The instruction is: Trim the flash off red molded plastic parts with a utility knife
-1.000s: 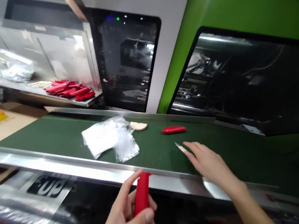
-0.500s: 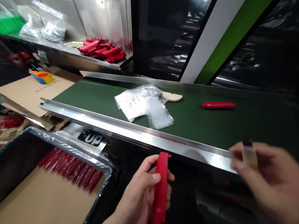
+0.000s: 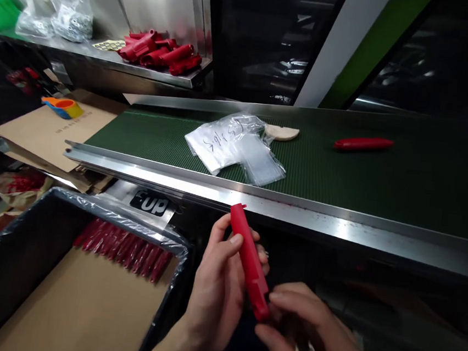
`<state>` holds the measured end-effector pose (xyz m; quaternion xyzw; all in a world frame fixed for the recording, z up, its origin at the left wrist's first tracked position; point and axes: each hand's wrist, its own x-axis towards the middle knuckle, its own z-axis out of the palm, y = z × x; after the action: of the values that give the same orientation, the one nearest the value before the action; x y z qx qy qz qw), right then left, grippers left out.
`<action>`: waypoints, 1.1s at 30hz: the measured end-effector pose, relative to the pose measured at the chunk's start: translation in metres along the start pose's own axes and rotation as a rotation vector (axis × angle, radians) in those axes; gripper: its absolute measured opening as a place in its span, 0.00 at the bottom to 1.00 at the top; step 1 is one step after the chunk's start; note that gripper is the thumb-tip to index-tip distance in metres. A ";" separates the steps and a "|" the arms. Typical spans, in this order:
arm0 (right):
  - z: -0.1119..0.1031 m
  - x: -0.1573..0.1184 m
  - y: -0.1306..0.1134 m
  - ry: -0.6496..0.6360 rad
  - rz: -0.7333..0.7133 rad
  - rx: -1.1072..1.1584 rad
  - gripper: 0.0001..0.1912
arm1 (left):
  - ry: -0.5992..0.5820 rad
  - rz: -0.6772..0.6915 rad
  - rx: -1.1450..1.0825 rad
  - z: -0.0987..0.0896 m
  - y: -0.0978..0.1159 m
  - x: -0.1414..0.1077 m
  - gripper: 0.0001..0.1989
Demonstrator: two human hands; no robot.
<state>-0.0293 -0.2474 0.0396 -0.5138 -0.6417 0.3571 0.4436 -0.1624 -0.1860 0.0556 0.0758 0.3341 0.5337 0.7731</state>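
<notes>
Left hand (image 3: 217, 290) clasps one red piece (image 3: 248, 259), lengthwise far-left to near-right; right hand (image 3: 332, 339), its grip I can't tell!

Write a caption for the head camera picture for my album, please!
A left hand grips a red part, the right hand at its lower end, beside a green belt.

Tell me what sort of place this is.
Likely a factory workstation, judging by the green ribbed belt, the pile of similar red parts on the metal shelf, and the plastic-lined box.
</notes>
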 end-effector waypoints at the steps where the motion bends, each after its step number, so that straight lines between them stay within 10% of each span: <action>1: -0.002 0.002 0.001 -0.008 -0.034 -0.027 0.15 | 0.011 0.008 0.009 -0.001 0.000 -0.001 0.12; 13: -0.030 0.020 -0.006 0.174 0.070 -0.078 0.11 | 0.117 0.163 0.179 -0.022 -0.001 0.001 0.09; 20: -0.046 0.014 0.015 0.194 0.351 0.261 0.12 | 0.205 0.185 0.275 -0.025 -0.006 -0.011 0.14; 33: -0.052 0.022 0.023 0.278 0.581 0.637 0.16 | 0.080 -0.058 0.181 -0.015 -0.012 -0.013 0.13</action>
<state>0.0257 -0.2208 0.0416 -0.5535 -0.2633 0.5742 0.5428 -0.1646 -0.2057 0.0439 0.1141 0.4136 0.4814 0.7643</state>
